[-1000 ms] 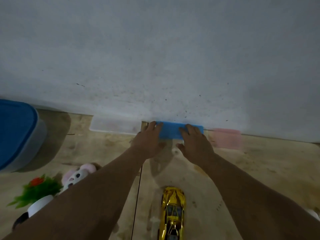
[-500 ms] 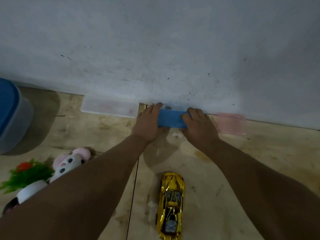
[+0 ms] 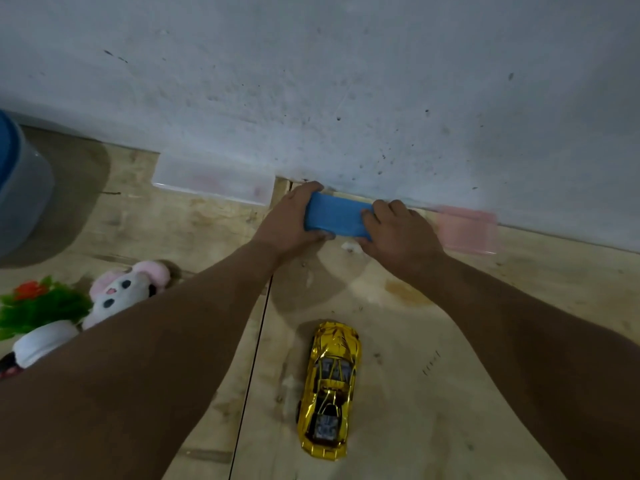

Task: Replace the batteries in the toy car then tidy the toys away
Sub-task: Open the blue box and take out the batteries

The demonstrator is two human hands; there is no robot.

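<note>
1. Head view: no brand, label or writing is being shown legibly on any object.
2. At the left edge, a blue-lidded container point(image 3: 17, 181) is being cut off by the frame; a green plant toy point(image 3: 41, 306) and a white-and-pink plush point(image 3: 121, 289) are being partly hidden by the left forearm.
3. A clear box point(image 3: 211, 181) is lying against the wall point(image 3: 346, 81).
4. The blue box point(image 3: 337, 218) is being grasped at its ends by the left hand point(image 3: 289, 223) and the right hand point(image 3: 398, 233), fingers curled round it, near the wall.
5. A pink translucent box point(image 3: 467, 230) is showing blurred just beside the right hand.
6. The gold toy car point(image 3: 329, 389) is resting on the wooden floor point(image 3: 485, 323), between the forearms, well apart from both hands.
</note>
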